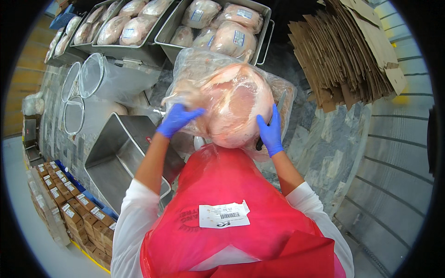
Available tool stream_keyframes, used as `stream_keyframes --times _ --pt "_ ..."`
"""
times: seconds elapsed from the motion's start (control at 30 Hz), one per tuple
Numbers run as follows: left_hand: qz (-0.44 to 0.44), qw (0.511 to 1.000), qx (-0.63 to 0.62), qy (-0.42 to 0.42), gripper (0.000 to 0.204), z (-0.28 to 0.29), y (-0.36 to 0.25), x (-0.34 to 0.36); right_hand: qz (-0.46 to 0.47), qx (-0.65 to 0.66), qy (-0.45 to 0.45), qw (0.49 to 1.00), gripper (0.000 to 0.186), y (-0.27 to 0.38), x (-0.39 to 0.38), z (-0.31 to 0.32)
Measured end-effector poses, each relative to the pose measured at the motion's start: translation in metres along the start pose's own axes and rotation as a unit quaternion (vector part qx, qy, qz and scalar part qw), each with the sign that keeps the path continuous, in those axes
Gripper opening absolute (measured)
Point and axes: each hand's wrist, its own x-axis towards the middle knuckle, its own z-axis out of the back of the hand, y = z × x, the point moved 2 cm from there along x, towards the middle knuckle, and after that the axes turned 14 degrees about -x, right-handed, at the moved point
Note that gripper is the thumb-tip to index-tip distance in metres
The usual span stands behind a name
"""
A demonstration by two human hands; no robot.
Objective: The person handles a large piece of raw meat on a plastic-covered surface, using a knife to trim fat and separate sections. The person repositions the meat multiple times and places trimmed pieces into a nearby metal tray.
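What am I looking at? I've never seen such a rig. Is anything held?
There is no machine: a person works by hand. The picture comes from the left of two fisheye cameras on their head, looking down, so straight edges bend. A large piece of meat lies amid clear plastic film. The blue-gloved right hand is against its right side, beside a knife; the left hand is at its left, too blurred there to tell whether it grips. Beyond stands a metal bin of wrapped pieces.

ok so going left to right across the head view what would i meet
stacked brown cardboard boxes, left hand in blue glove, large pink raw meat piece, right hand in blue glove, stack of flat brown cardboard
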Motion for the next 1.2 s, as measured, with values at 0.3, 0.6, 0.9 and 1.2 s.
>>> stream_keyframes --times 0.3,0.6,0.9,1.2 --pt "0.005 0.995 0.043 -0.088 0.049 0.002 0.092 0.063 0.003 -0.123 0.052 0.991 0.117 0.033 0.005 -0.002" --pt "-0.033 0.991 -0.020 -0.130 0.044 0.054 0.141 0.142 0.004 -0.109 0.083 0.991 0.119 0.028 0.015 0.005" --pt "0.201 0.965 -0.169 0.009 0.088 -0.031 0.078 0.170 0.009 -0.038 0.106 0.994 0.118 0.022 0.022 0.011" --pt "0.266 0.910 -0.283 0.145 0.064 -0.027 0.087 0.115 0.082 -0.057 0.185 0.978 0.121 0.010 0.060 0.030"
